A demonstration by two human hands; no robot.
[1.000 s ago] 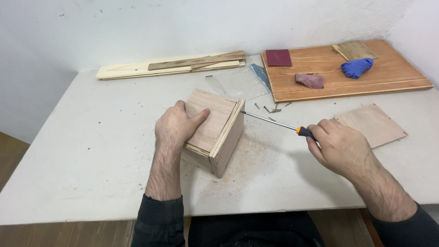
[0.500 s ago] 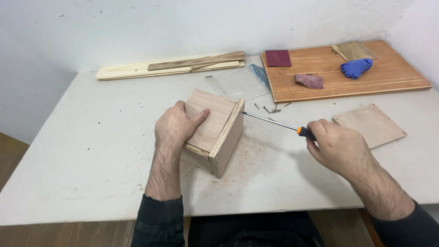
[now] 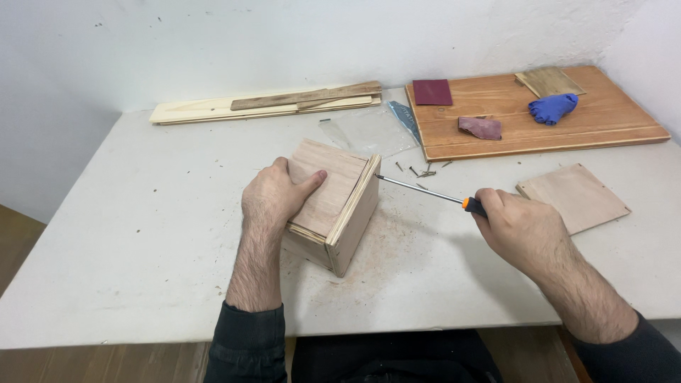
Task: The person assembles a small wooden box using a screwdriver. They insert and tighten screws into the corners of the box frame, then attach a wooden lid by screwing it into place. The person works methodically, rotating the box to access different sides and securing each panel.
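Observation:
A small plywood box (image 3: 339,202) stands on the white table (image 3: 142,234). My left hand (image 3: 275,195) lies on top of it and presses it down, thumb stretched over the top panel. My right hand (image 3: 521,227) grips the orange-and-black handle of a screwdriver (image 3: 425,190). Its thin metal shaft points left, and the tip touches the upper corner of the box's right side panel. Sawdust lies on the table around the box.
Several loose screws (image 3: 424,170) lie just beyond the shaft. A square plywood panel (image 3: 573,196) rests at right. At the back right a large wooden board (image 3: 603,124) carries sandpaper pieces and a blue glove (image 3: 552,108). Wooden strips (image 3: 269,104) and a clear plastic bag (image 3: 365,131) lie behind.

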